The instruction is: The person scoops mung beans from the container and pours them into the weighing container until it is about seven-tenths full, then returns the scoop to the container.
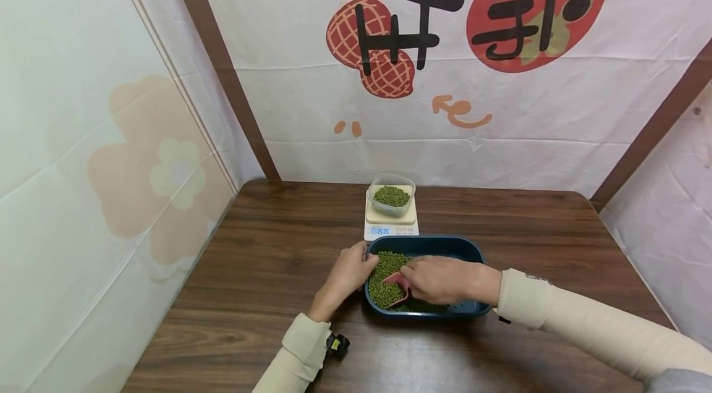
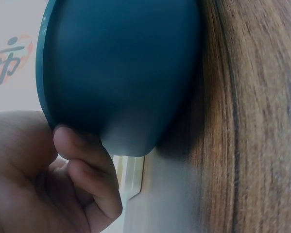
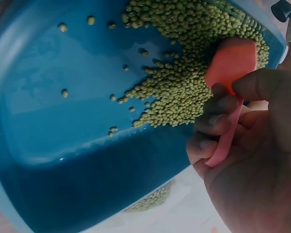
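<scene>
A blue plastic basin point(image 1: 428, 315) holds green mung beans point(image 3: 184, 92), heaped toward its left end in the head view. My right hand point(image 1: 442, 280) grips the handle of a pink scoop point(image 3: 232, 60), fingers wrapped round it in the right wrist view. The scoop's bowl lies among the beans, with beans in its mouth in the head view. My left hand point(image 1: 349, 268) pinches the basin's rim at its left end, thumb over the top and fingers curled beneath, as the left wrist view point(image 2: 82, 174) shows from outside.
Behind the basin stands a white kitchen scale point(image 1: 391, 229) with a lit display. On it sits a clear plastic container point(image 1: 392, 210) with mung beans inside. Everything rests on a brown wooden table point(image 1: 267, 269); a printed cloth point(image 1: 311, 158) hangs at its back.
</scene>
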`<state>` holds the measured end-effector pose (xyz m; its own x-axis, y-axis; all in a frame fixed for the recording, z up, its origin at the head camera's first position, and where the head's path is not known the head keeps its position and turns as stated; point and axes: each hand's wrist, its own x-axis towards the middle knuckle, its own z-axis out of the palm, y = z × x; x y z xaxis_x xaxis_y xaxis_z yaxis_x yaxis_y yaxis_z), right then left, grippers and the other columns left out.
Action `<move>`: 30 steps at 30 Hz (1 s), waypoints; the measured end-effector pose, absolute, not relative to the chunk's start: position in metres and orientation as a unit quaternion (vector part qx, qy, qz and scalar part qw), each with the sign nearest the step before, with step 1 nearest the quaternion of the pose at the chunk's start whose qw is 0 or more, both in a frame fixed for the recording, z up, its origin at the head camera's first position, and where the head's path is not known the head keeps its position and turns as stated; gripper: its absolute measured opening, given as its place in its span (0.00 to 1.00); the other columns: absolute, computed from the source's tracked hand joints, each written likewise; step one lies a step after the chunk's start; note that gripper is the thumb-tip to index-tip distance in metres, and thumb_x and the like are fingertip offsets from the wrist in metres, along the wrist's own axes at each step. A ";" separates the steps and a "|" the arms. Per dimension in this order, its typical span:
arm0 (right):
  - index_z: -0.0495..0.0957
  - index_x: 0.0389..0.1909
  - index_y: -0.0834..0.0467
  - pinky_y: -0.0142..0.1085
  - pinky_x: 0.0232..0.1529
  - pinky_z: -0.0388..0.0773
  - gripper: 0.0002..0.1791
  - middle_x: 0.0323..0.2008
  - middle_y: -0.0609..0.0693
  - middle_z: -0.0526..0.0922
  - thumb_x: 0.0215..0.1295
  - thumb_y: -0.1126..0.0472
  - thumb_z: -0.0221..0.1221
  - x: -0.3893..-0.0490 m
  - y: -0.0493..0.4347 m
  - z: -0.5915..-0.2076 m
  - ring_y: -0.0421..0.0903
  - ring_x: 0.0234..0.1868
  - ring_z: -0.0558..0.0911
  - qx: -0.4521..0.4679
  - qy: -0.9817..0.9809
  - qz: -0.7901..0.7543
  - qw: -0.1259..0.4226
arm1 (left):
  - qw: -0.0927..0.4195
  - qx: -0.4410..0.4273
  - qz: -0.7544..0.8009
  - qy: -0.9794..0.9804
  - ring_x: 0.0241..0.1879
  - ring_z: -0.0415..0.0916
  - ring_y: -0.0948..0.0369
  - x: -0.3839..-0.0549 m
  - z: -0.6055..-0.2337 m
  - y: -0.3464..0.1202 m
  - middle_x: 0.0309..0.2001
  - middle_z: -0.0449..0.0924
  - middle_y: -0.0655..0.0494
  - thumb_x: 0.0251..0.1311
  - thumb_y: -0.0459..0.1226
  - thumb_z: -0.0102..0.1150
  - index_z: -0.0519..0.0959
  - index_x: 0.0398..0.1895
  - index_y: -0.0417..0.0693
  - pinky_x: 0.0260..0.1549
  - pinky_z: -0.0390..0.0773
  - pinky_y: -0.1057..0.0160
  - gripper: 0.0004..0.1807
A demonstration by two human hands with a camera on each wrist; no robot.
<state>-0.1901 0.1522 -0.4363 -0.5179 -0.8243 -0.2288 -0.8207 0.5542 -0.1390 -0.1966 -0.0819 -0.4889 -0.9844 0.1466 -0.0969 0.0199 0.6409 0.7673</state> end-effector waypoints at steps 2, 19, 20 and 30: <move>0.78 0.49 0.54 0.38 0.54 0.83 0.06 0.42 0.43 0.84 0.81 0.58 0.55 -0.191 0.154 -0.437 0.40 0.49 0.85 -0.475 0.869 -0.017 0.134 | 0.075 0.046 0.420 0.903 0.13 0.71 0.61 -0.197 -0.489 -0.082 0.20 0.73 0.57 0.74 0.38 0.54 0.73 0.33 0.47 0.14 0.71 0.65 0.09; 0.71 0.41 0.48 0.32 0.41 0.71 0.05 0.33 0.38 0.72 0.81 0.60 0.52 -0.203 0.170 -0.449 0.36 0.35 0.71 -0.463 0.867 -0.111 0.147 | 0.074 0.043 0.412 0.907 0.12 0.71 0.61 -0.198 -0.488 -0.080 0.19 0.73 0.58 0.72 0.38 0.54 0.72 0.32 0.47 0.14 0.71 0.64 0.08; 0.71 0.42 0.48 0.32 0.42 0.71 0.05 0.33 0.38 0.72 0.81 0.60 0.52 -0.203 0.171 -0.449 0.36 0.36 0.71 -0.463 0.868 -0.112 0.145 | 0.074 0.042 0.412 0.907 0.12 0.71 0.61 -0.198 -0.487 -0.080 0.19 0.73 0.57 0.72 0.38 0.54 0.72 0.32 0.47 0.14 0.71 0.64 0.08; 0.72 0.42 0.48 0.33 0.41 0.70 0.04 0.33 0.40 0.72 0.81 0.59 0.51 -0.205 0.180 -0.448 0.37 0.35 0.70 -0.444 0.876 -0.130 0.138 | 0.078 0.040 0.409 0.908 0.12 0.71 0.61 -0.197 -0.487 -0.080 0.19 0.71 0.58 0.73 0.38 0.53 0.72 0.32 0.47 0.14 0.70 0.64 0.09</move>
<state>-0.2047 0.1804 -0.4479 -0.5677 -0.8134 -0.1266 -0.7417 0.5722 -0.3500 -0.1974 -0.0801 -0.4872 -0.9847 0.1360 -0.1088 0.0085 0.6616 0.7498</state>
